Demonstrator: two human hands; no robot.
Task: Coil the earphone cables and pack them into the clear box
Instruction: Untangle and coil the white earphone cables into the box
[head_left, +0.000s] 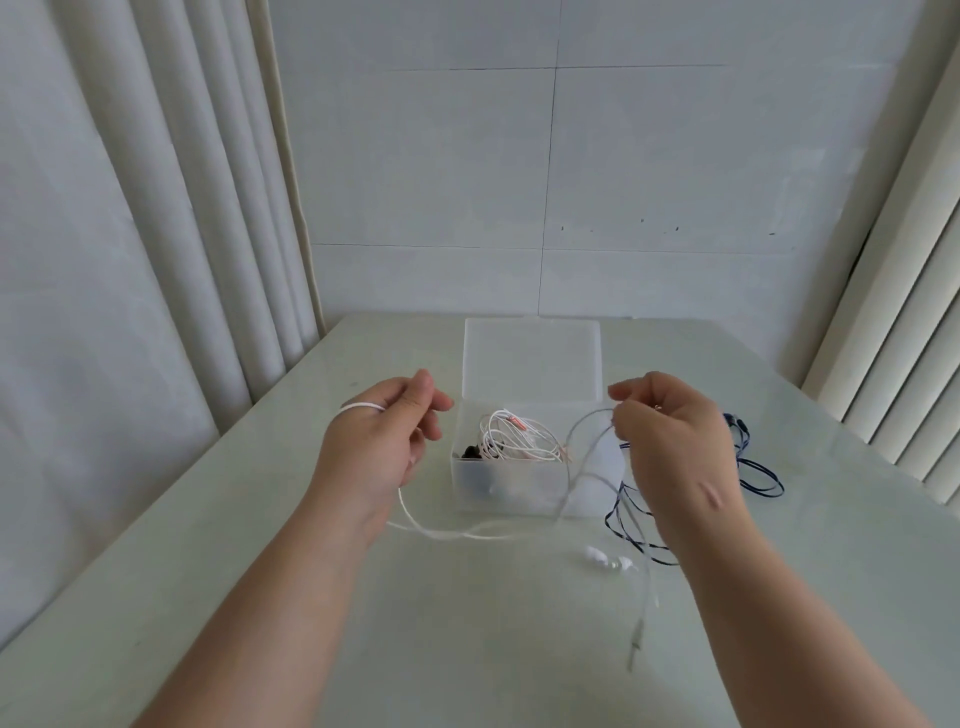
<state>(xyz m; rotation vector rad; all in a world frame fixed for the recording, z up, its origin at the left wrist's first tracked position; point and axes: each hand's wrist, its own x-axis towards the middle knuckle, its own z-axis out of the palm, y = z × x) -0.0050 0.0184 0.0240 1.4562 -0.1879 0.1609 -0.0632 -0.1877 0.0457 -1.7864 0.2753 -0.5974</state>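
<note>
Both of our hands are gripping the thin, glossy white cable (439, 533) before the frosted clear box (519, 491), the left hand (374, 441) curling inside a loop of it, the right hand (670, 441) pinching a slack arc, while a round white coil (514, 441) is lying inside the box on the smooth pale table (260, 571).

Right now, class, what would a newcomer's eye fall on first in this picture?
The two hands at the centre: the left hand has a white cable looped round it, and the right hand pinches it further along. Just behind them stands the box, lid open, with a coiled cable already inside. A blue cable lies loose on the table, right of the box.
</note>
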